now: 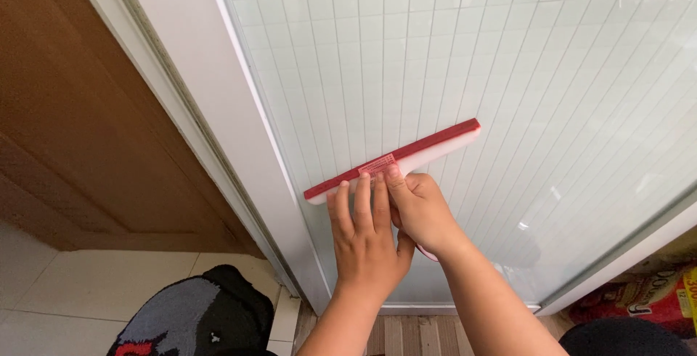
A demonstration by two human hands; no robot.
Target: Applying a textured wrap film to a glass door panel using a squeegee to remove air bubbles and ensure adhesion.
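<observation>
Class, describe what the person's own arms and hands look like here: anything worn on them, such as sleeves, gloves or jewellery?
Both forearms are bare: no sleeves in view. The left hand and right hand wear no gloves, and no rings, watch or bracelets show. The fingernails are short and unpainted.

**Squeegee Against the Glass Door, Both Hands Behind It**

A red and white plastic squeegee lay pressed against the frosted, grid-patterned glass door panel, tilted so that its right end stood higher than its left. The left hand rested below the blade's left half, fingers touching it; the right hand sat just beside it to the right, overlapping it slightly (the handle was mostly hidden under both). Left of the panel ran the white door frame, and left of that the brown wooden door. On the tiled floor below the frame lay a dark shaggy mat. A printed sack sat at lower right, behind the glass panel's edge.
</observation>
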